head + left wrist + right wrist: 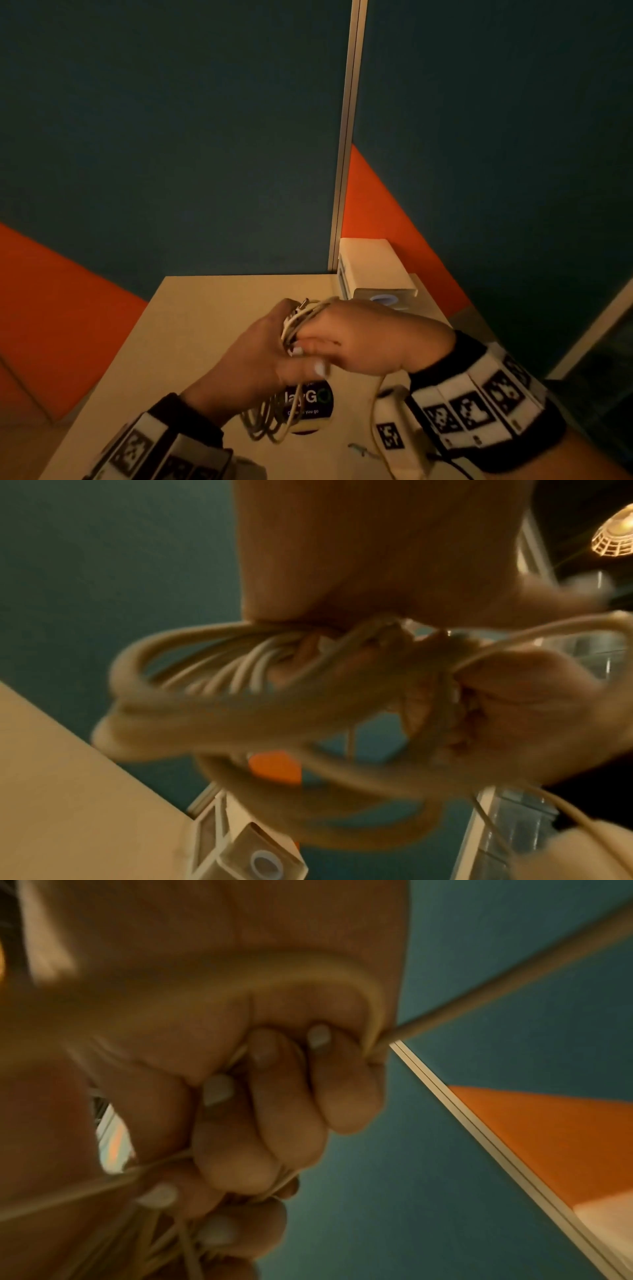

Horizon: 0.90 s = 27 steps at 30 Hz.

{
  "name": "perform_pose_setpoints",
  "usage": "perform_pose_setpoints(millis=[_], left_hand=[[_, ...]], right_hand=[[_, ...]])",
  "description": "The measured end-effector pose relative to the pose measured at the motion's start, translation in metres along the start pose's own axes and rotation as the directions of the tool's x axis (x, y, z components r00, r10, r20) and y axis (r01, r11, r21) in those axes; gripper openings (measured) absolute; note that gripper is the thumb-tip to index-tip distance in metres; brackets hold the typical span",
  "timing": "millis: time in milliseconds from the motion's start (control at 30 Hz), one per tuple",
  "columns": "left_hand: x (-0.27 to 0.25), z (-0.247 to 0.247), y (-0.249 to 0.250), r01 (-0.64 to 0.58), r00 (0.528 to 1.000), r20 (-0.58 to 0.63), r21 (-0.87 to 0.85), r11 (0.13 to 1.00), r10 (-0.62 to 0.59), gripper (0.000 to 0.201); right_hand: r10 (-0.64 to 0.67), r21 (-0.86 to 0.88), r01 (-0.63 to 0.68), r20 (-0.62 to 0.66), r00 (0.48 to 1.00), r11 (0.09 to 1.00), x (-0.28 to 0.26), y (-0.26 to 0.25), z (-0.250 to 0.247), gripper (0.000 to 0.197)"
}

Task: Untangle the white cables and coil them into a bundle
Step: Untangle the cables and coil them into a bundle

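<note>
A bundle of white cables (274,416) hangs in loops below my left hand (263,346), which grips the gathered strands (212,696) above the table. A metal plug end (303,303) sticks up from the top of that grip. My right hand (346,337) meets the left from the right, its fingers (287,1110) curled round a cable strand (496,985) that runs taut away past the fist. Thin strands (68,1196) cross below the knuckles. Both wrist views are blurred.
The light wooden table (191,342) holds a round black sticker or coaster (313,402) under the hanging loops. A white box-shaped device (373,270) stands at the back right corner against dark teal partition walls (171,137). A small bluish scrap (358,448) lies near the front.
</note>
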<state>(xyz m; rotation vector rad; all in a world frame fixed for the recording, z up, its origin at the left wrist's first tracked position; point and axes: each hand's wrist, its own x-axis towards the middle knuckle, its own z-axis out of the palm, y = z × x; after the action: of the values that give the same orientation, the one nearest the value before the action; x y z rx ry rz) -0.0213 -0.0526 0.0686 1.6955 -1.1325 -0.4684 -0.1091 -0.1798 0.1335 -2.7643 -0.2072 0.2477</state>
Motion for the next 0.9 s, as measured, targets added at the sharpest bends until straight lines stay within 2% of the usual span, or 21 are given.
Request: perform_pose_setpoints(millis=[100, 233, 300, 400, 500, 567, 633, 700, 767, 800, 833, 900], left_hand=[[0.003, -0.001, -0.005, 0.074, 0.997, 0.007, 0.134, 0.988, -0.076, 0.058], [0.000, 0.001, -0.003, 0.145, 0.982, 0.120, 0.025, 0.989, -0.147, 0.022], [-0.003, 0.000, 0.000, 0.178, 0.978, 0.116, -0.044, 0.983, -0.172, 0.012], [-0.005, -0.004, 0.005, 0.236, 0.971, 0.059, -0.068, 0.969, -0.233, 0.003], [-0.002, -0.007, 0.005, 0.184, 0.983, 0.004, 0.037, 0.982, -0.184, 0.012], [0.000, -0.008, 0.002, 0.179, 0.984, -0.037, 0.097, 0.979, -0.176, 0.016], [0.002, -0.006, -0.003, 0.220, 0.972, -0.112, 0.107, 0.970, -0.208, 0.018], [0.004, -0.001, -0.006, 0.243, 0.954, -0.194, 0.068, 0.968, -0.226, 0.027], [0.003, 0.006, -0.003, 0.184, 0.967, -0.179, -0.014, 0.983, -0.184, 0.031], [0.002, 0.011, 0.000, 0.137, 0.979, -0.141, -0.059, 0.989, -0.144, 0.029], [0.000, 0.016, 0.004, 0.095, 0.988, -0.111, -0.097, 0.991, -0.105, 0.025], [0.000, 0.022, 0.007, 0.057, 0.989, -0.128, -0.177, 0.983, -0.080, 0.020]], right_hand=[[-0.008, 0.101, 0.010, -0.016, 1.000, 0.995, 0.002, 0.003, 0.003, 0.024], [0.063, 0.222, -0.051, -0.043, 0.997, 0.974, 0.001, 0.008, 0.007, 0.027], [0.118, 0.286, -0.099, -0.049, 0.992, 0.953, -0.006, 0.016, 0.004, 0.026], [0.161, 0.361, -0.116, -0.095, 0.982, 0.925, -0.017, 0.027, -0.002, 0.028], [0.178, 0.377, -0.131, -0.092, 0.980, 0.917, -0.022, 0.034, -0.002, 0.028], [0.211, 0.330, -0.160, -0.128, 0.969, 0.931, -0.021, 0.037, 0.004, 0.027], [0.262, 0.256, -0.188, -0.296, 0.919, 0.948, -0.015, 0.037, 0.020, 0.028], [0.309, 0.257, -0.201, -0.507, 0.805, 0.945, -0.006, 0.033, 0.045, 0.028], [0.379, 0.369, -0.170, -0.626, 0.682, 0.914, 0.003, 0.026, 0.067, 0.024], [0.417, 0.434, -0.143, -0.646, 0.639, 0.890, 0.007, 0.024, 0.074, 0.020], [0.451, 0.498, -0.107, -0.648, 0.613, 0.861, 0.010, 0.021, 0.078, 0.017], [0.492, 0.610, -0.031, -0.607, 0.625, 0.792, 0.014, 0.013, 0.082, 0.010]])
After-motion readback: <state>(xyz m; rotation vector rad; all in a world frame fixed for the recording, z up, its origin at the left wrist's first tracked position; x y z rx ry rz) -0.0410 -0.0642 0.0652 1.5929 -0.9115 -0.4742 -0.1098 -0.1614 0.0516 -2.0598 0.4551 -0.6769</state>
